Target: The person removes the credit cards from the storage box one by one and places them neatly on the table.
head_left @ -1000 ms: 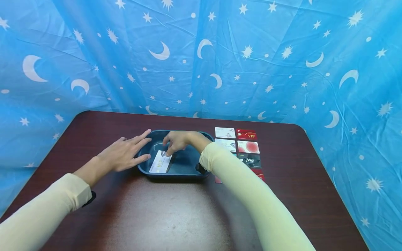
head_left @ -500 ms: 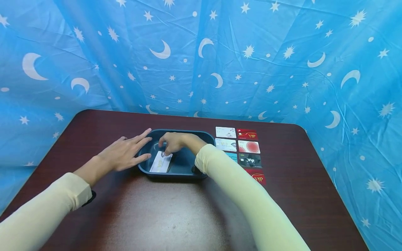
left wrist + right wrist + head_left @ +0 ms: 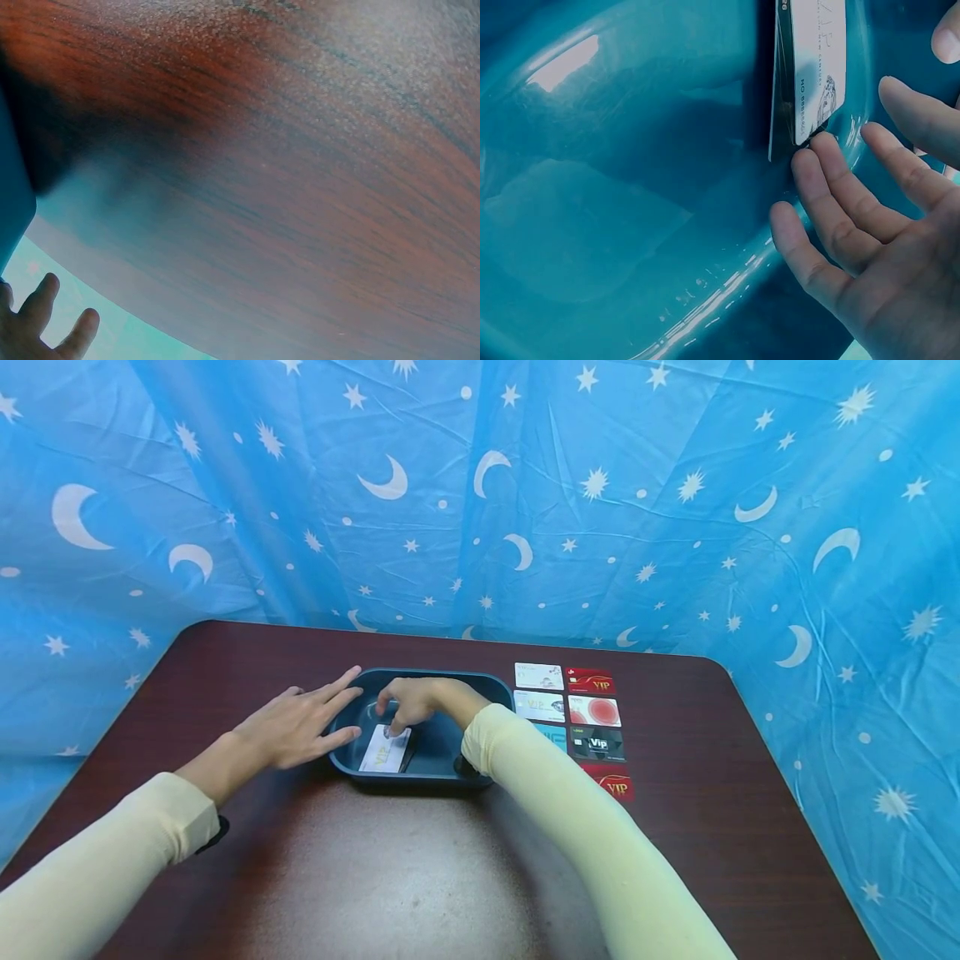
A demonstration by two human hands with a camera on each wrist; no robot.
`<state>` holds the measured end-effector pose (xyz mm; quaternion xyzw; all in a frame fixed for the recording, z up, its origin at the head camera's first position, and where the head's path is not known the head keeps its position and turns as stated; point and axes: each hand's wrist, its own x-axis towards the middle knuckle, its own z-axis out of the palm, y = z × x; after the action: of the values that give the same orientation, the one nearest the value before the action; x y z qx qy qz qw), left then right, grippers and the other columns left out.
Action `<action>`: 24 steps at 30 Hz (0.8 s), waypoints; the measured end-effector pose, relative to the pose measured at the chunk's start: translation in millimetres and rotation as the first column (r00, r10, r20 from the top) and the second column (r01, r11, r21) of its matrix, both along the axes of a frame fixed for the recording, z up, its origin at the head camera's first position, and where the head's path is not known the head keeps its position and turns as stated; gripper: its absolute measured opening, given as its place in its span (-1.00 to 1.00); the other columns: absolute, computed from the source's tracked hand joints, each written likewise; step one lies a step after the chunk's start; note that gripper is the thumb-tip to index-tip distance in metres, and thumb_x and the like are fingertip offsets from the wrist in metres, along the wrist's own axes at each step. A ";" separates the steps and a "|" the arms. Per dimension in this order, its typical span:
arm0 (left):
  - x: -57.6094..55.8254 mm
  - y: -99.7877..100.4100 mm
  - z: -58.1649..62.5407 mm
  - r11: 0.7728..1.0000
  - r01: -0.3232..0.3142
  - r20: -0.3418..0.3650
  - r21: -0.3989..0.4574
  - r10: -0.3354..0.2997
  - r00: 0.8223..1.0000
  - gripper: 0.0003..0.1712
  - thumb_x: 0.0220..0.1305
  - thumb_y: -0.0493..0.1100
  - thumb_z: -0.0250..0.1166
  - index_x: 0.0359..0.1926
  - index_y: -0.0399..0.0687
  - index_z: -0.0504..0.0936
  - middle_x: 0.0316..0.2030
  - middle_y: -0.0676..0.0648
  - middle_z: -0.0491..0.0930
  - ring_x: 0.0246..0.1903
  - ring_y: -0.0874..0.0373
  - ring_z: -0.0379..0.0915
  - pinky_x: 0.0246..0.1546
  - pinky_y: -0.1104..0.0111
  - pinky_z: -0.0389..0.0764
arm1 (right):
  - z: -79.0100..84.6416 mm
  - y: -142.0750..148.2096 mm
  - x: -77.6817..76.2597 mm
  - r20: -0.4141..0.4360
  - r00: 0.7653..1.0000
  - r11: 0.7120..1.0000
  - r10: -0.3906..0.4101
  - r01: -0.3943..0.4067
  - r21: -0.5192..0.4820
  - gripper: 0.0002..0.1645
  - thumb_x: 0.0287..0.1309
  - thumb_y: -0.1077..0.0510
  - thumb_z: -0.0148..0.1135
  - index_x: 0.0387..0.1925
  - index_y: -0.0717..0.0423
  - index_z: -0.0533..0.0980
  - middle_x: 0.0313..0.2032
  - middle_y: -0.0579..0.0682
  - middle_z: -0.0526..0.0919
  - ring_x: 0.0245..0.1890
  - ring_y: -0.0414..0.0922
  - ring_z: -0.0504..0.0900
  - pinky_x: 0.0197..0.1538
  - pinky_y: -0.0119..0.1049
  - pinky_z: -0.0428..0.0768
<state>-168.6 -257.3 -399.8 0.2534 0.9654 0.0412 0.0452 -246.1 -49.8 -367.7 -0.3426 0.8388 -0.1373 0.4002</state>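
Note:
A white VIP card (image 3: 384,752) lies slanted in the left part of a dark blue tray (image 3: 435,777). In the right wrist view the same white card (image 3: 817,67) sits on top of a small stack, with darker card edges below it. My right hand (image 3: 420,700) reaches down into the tray. Its fingers (image 3: 825,202) are spread and loosely bent, with fingertips right at the card's end. My left hand (image 3: 296,727) is at the tray's left side, fingers straight and spread, fingertips at the rim. Only part of the left hand (image 3: 45,322) shows in the left wrist view.
Right of the tray, cards lie in two columns on the brown table (image 3: 712,777). They include a red VIP card (image 3: 590,681), a black Vip card (image 3: 597,743) and a teal card (image 3: 553,735) partly behind my right sleeve. A blue star-patterned curtain (image 3: 480,527) hangs behind.
My right hand and forearm have shifted slightly left, uncovering more of the teal and red cards. The white card in the tray has moved a little. The left hand stays put.

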 end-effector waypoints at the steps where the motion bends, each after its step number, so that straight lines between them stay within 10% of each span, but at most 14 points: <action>1: 0.1 0.1 0.3 1.000 0.000 0.002 0.000 0.000 1.000 -0.19 0.42 0.25 0.08 0.46 -0.18 0.27 0.52 -0.28 0.01 0.15 -0.20 0.53 0.13 -0.28 0.40 | 0.0 -0.1 -0.3 0.001 1.000 1.000 -0.002 0.002 0.004 -0.46 0.40 0.11 0.18 0.34 0.07 0.37 0.33 0.05 0.32 0.05 -0.09 0.43 0.05 -0.27 0.53; 24: 0.3 0.2 -1.1 1.000 -0.008 0.010 0.014 0.007 1.000 -0.19 0.44 0.26 0.05 0.46 -0.20 0.26 0.53 -0.27 0.00 0.13 -0.18 0.55 0.12 -0.24 0.43 | -0.1 -3.7 0.6 -0.054 0.998 0.998 0.013 -0.016 -0.063 -0.59 0.31 0.26 0.26 0.17 0.07 0.54 -0.02 0.02 0.57 -0.17 -0.13 0.53 -0.19 -0.41 0.54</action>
<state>-168.2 -257.1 -400.9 0.2499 0.9658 0.0493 0.0483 -245.5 -53.5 -367.8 -0.3648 0.8420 -0.1517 0.3674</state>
